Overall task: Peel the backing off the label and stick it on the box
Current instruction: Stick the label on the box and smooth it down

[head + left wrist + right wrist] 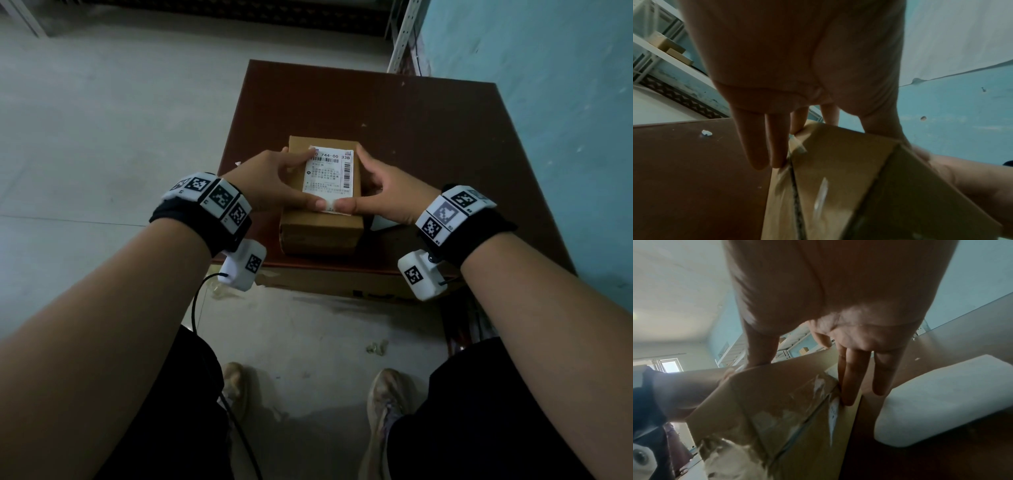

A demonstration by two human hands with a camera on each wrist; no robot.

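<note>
1. on top of the box point(322, 219), at table centre, the label point(329, 176) lies face up with its long side running 12 to 6 o'clock. box sits on the brown table point(428, 144).
2. left hand point(274, 181): thumb pressed flat on the label's 6 o'clock edge, forefinger on its 11 o'clock corner, other fingers straight down the box's 9 o'clock wall. not clenched, nothing gripped; it presses.
3. right hand point(387, 195): thumb tip beside the left thumb on the same edge, forefinger on the 1 o'clock corner, fingers down the 3 o'clock wall. same pressing pose, nothing gripped.
4. judgement: backing looks off already, label in the smoothing stage. the white sheet point(941, 395) at 3 o'clock beside the box may be that backing; cannot confirm.
5. risks:
 a. the 6 o'clock edge sits close to the box's near rim; a thumb slide toward 6 could fold it over the edge or crease it.
 b. pressing the ends only may trap a bubble mid-label.
 c. box is close to the table's near edge; a pull toward 6 could tip it off.
 d. torn tape and paper residue on the near face point(777, 418) would give poor adhesion if the label reaches it.
6. materials: box is matte corrugated card, rectangular, sharp edged, fluting visible at a flap point(795, 194). label is thin white paper, printed with barcodes and text. table is smooth, scuffed, flecked.
</note>
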